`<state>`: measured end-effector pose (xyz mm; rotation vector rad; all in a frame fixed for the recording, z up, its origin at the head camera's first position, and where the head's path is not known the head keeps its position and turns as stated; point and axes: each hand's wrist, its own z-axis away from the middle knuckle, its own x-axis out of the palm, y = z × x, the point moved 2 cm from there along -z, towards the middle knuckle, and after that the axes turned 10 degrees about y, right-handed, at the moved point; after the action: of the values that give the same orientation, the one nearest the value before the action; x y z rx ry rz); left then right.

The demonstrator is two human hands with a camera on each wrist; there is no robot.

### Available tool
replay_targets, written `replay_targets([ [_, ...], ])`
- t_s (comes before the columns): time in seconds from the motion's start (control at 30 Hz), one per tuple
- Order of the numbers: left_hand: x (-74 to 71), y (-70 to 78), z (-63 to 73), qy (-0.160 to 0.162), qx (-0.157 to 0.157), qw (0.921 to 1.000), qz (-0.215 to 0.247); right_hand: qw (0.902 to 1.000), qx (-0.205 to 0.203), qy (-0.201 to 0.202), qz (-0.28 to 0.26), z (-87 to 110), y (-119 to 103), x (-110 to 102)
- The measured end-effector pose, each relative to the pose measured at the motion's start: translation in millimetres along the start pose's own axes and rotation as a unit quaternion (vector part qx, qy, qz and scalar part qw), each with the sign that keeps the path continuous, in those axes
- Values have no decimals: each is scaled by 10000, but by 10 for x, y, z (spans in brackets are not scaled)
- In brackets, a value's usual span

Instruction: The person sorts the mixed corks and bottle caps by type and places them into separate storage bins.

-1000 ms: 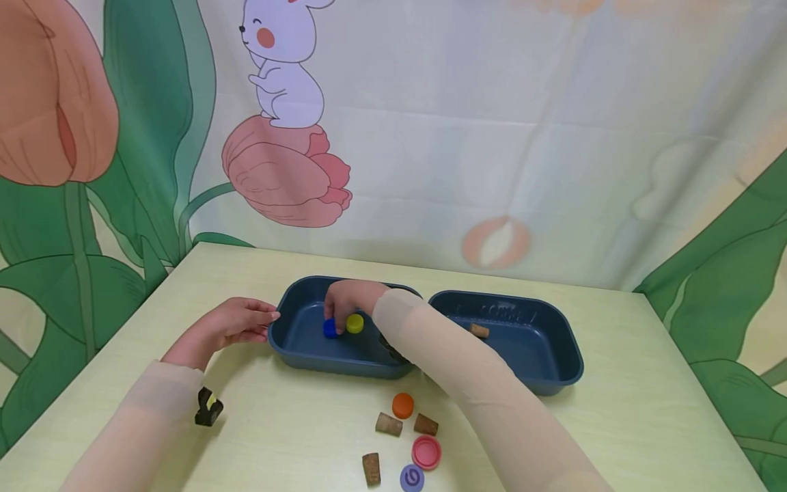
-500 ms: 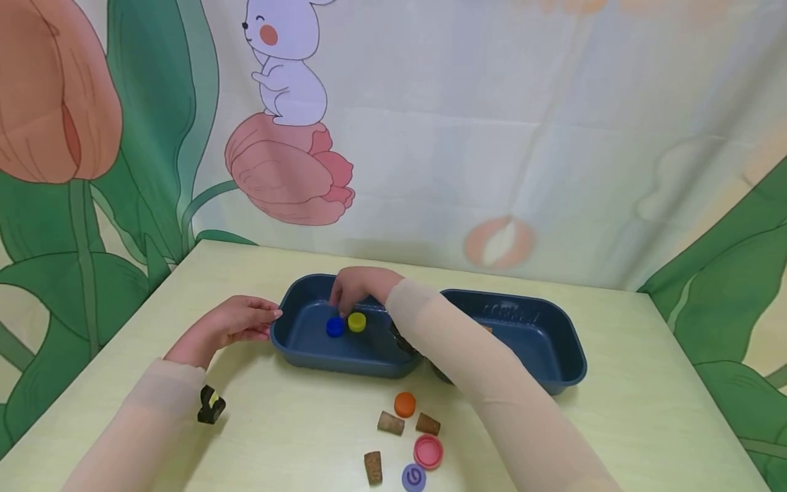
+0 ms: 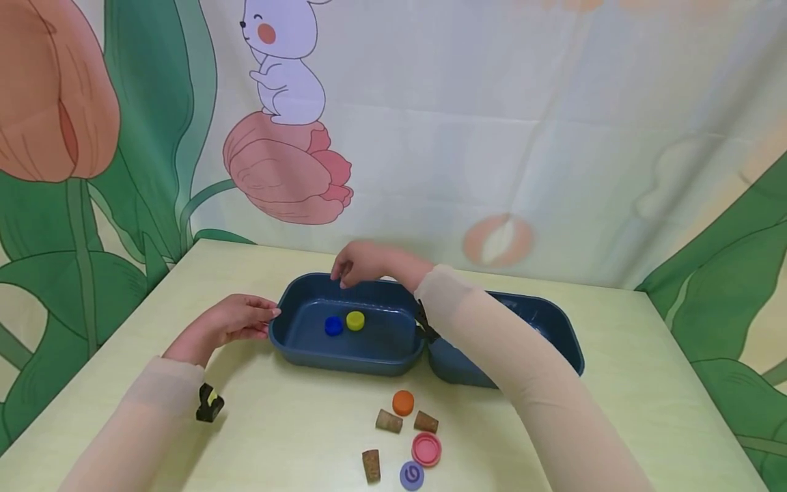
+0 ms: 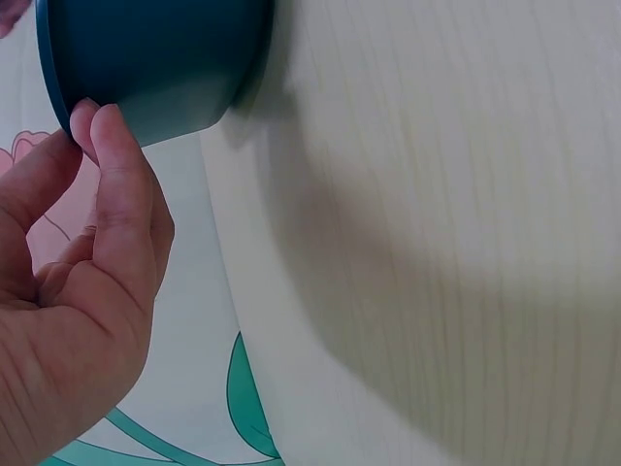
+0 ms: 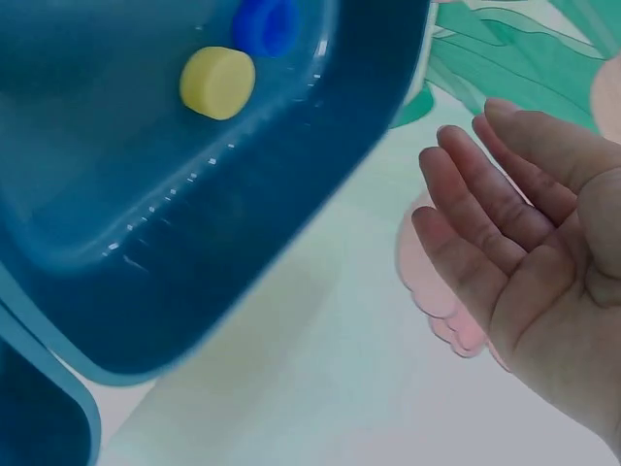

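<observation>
My left hand pinches the left end of a dark blue plastic tray, thumb and fingertips at its rim; the left wrist view shows this grip on the tray wall. Inside the tray lie a blue bottle cap and a yellow bottle cap, close together. Above the tray's far rim hovers my right hand, holding nothing. Its fingers look loosely bent in the right wrist view, where the palm is bare.
A second dark blue tray stands at the right, partly covered by my right forearm. Nearer me lie an orange cap, a pink cap, a purple cap and corks. A printed curtain hangs behind the table.
My right hand has let go of the blue cap, then risen and moved back to the far rim. The blue cap stays beside the yellow one. My left hand keeps its place.
</observation>
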<state>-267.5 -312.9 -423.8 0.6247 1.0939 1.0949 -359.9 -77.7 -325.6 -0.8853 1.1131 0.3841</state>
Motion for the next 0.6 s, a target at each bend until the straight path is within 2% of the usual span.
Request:
replay_targets([
  [0.33, 8, 8, 0, -20, 61, 10000, -51, 9992, -225, 309, -78, 266, -47, -212],
  [0.6, 12, 10, -9, -16, 67, 9998, -169, 9974, -437, 491, -300, 569, -22, -306],
])
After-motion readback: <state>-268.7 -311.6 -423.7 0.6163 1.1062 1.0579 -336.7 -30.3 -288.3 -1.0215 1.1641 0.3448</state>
